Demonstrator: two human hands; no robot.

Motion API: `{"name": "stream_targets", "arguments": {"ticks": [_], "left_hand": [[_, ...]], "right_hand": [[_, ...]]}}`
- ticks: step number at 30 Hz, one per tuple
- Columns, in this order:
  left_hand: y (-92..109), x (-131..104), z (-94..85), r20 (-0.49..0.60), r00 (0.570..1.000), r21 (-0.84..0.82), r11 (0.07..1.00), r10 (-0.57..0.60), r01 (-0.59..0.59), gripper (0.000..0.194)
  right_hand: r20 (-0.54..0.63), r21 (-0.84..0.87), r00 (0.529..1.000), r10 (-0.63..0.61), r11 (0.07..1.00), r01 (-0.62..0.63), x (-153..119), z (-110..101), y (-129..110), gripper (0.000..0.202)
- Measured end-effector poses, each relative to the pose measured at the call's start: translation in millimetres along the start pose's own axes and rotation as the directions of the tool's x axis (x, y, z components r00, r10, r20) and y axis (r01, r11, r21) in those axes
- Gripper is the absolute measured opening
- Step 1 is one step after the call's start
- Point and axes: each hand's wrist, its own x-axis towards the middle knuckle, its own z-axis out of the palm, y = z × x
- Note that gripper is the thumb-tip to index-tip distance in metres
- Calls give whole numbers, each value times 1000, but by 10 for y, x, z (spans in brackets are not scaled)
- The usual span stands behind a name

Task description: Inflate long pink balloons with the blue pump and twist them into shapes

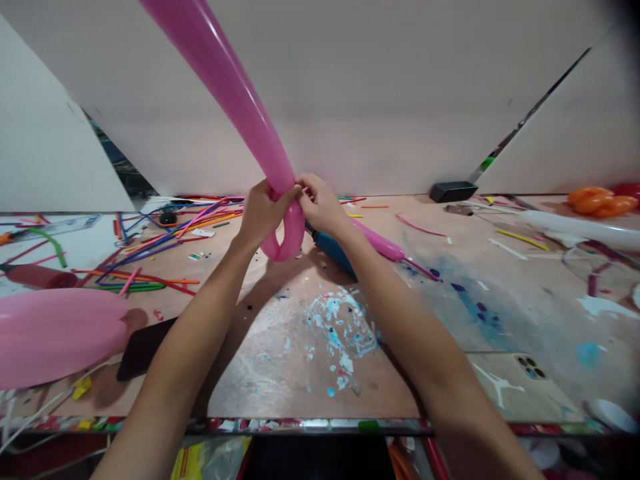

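Observation:
A long inflated pink modelling balloon (235, 100) rises from my hands toward the upper left. Its lower part bends into a small loop below my fingers. My left hand (265, 212) wraps round the balloon from the left, thumb across its front. My right hand (323, 203) pinches the balloon at the join on the right side, fingertips touching the left thumb. Behind my right forearm lies a blue tool (334, 253), perhaps a balloon pump, partly hidden. Just right of it another pink balloon (383, 241) with a thin uninflated tail lies on the table.
Several uninflated balloons (150, 250) lie scattered at the left. A large light-pink balloon (60, 330) and a dark phone (145, 350) rest near my left arm. Another phone (520, 387) lies at front right. A black box (453, 192) stands by the back panel; an orange balloon (600, 201) sits far right.

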Motion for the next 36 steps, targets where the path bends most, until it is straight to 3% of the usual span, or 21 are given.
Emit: {"name": "stream_targets", "arguments": {"ticks": [2, 5, 7, 9, 14, 19, 23, 26, 28, 32, 36], "left_hand": [[-23, -22, -83, 69, 998, -19, 1000, 0, 1, 41], [-17, -92, -96, 276, 960, -107, 994, 39, -9, 45], [23, -139, -37, 375, 924, -158, 987, 79, -20, 47], [78, -168, 30, 391, 916, -166, 986, 93, -29, 48], [159, -143, 3, 207, 978, -109, 994, 27, -5, 50], [192, -97, -240, 100, 994, -55, 998, 40, -35, 48], [204, -89, -335, 46, 998, 58, 997, 46, -49, 44], [199, -99, -297, 32, 996, 185, 979, 78, -82, 42], [205, -112, -230, 24, 997, 197, 977, 78, -81, 42], [285, -156, -94, -47, 997, 177, 983, 56, -47, 41], [404, -200, -45, -142, 987, 54, 995, -72, 80, 40]], "right_hand": [[83, -61, 994, -73, 995, 78, -29, -49, -64, 10], [200, -128, 965, -168, 972, 196, -209, -219, -129, 9], [189, -121, 967, -173, 973, 198, -351, -322, -141, 10], [111, -95, 985, -132, 985, 143, -434, -370, -131, 13], [19, -29, 999, -45, 999, 46, -309, -261, -186, 12], [12, -24, 1000, -21, 999, 22, -105, -157, -406, 12], [18, -153, 997, -75, 985, 77, -56, -132, -486, 10], [-31, -260, 998, -61, 964, 51, -94, -105, -506, 11], [-110, -257, 994, 6, 966, -34, -136, -83, -532, 13], [-224, -142, 952, 210, 959, -245, -197, -35, -604, 15], [-279, -119, 937, 208, 961, -249, -221, 18, -631, 12]]}}
